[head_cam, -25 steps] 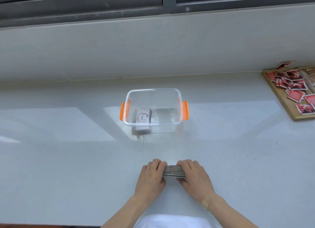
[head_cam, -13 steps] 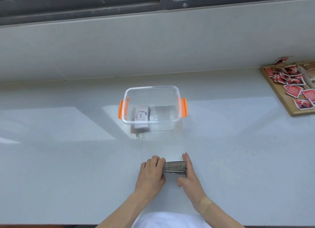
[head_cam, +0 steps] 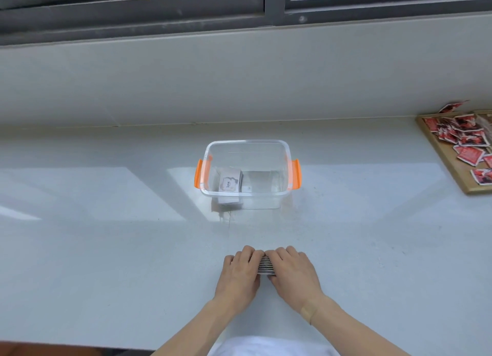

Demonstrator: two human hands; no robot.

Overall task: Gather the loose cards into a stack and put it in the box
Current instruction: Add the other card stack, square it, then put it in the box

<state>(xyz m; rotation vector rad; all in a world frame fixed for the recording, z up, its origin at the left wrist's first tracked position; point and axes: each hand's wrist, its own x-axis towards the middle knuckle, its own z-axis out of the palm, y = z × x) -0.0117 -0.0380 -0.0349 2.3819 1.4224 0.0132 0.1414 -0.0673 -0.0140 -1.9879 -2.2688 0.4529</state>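
A stack of dark-edged cards (head_cam: 265,265) stands on edge on the white counter near its front, pressed between my two hands. My left hand (head_cam: 239,274) covers its left side and my right hand (head_cam: 292,272) covers its right side, so only a narrow strip of card edges shows between my fingers. Farther back, in the middle of the counter, stands a clear plastic box (head_cam: 277,145) with orange handles. Inside it, at the left, lies a pile of white cards (head_cam: 229,183) whose top card reads "love".
A wooden tray (head_cam: 442,158) with several red and white packets sits at the right edge of the counter. A low wall and a dark window frame (head_cam: 266,9) run along the back. The counter's front edge is just below my forearms.
My hands have closed in toward each other, squeezing the stack narrower. My right hand, laid flat beside the stack half a second ago, now curls over it again.
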